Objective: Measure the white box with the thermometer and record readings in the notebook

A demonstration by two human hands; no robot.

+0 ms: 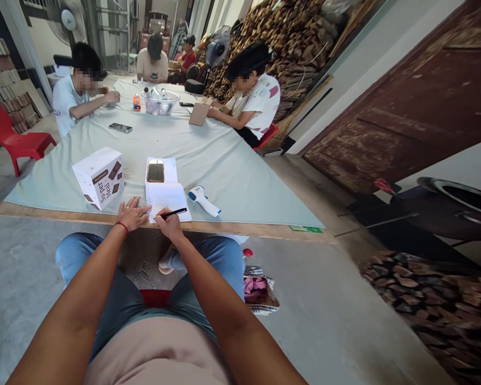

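Observation:
An open notebook (pixel 168 195) lies at the table's near edge, with faint writing on its left part. My right hand (pixel 169 224) grips a black pen (pixel 174 213) over the lower page. Fingers spread, my left hand (pixel 133 215) rests flat on the cloth, its fingertips at the notebook's left edge. A phone (pixel 156 171) in a brown case lies on the upper page. To the left stands a white box (pixel 100 178) with brown print. On the right of the notebook lies a white and blue infrared thermometer (pixel 204 201).
Across the cloth-covered table (pixel 240 182) are another phone (pixel 121 128), a clear plastic basin (pixel 160 102) of items and an orange object (pixel 137 102). People sit at both sides and the far end, one by a cardboard piece (pixel 199 114). A red chair (pixel 16 131) stands left.

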